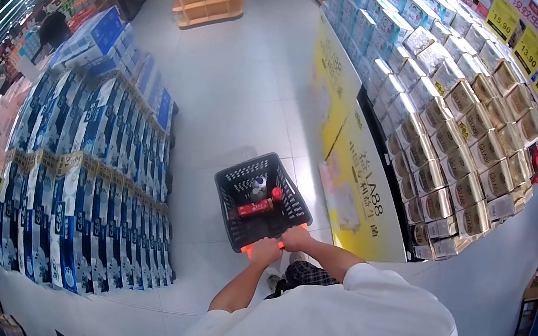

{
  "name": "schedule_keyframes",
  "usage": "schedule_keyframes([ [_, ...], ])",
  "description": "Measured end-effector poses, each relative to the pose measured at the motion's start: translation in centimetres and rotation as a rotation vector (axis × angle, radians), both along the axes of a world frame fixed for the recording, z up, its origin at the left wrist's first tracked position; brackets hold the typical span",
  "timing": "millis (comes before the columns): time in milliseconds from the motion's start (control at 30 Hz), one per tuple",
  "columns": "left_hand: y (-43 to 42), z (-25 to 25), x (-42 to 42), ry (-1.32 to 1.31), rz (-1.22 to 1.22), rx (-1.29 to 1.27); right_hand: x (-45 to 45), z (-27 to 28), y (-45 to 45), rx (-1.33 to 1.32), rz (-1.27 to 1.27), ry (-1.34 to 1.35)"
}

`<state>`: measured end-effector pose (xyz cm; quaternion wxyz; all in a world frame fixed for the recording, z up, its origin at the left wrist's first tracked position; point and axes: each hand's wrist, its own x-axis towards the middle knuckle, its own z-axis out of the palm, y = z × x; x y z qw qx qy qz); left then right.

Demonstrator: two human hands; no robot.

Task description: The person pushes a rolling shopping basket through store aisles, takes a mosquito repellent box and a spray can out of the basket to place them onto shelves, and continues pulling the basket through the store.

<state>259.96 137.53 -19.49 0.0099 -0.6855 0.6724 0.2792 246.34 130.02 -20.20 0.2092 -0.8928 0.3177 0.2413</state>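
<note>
Both of my hands grip the orange handle of a black shopping basket, which is low in front of me. My left hand is wrapped round the handle's left part. On its right part, my right hand is closed too. Inside the basket lies a red packet with pale lettering. Beside it is a small round red item, and a white and blue item whose kind I cannot make out.
Blue-and-white cartons are stacked high on the left. To the right, gold and white boxes rise behind a yellow and white printed panel. A wooden display stand is ahead, and grey tiled floor runs between the stacks.
</note>
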Motion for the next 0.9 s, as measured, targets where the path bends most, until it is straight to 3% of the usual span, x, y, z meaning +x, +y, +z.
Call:
schedule_keyframes([
  [400, -12.1, -2.8, 7.6, -0.067, -0.066, 0.061, 7.0, -0.2, -11.1, 0.011, -0.098, -0.129],
  [800, -23.2, -4.7, 13.8, -0.077, -0.103, 0.116, 10.7, -3.3, -22.0, 0.103, -0.034, -0.427],
  [900, -25.3, -4.4, 14.9, -0.057, -0.144, 0.109, 11.8, -3.7, -23.9, 0.079, -0.034, -0.397],
])
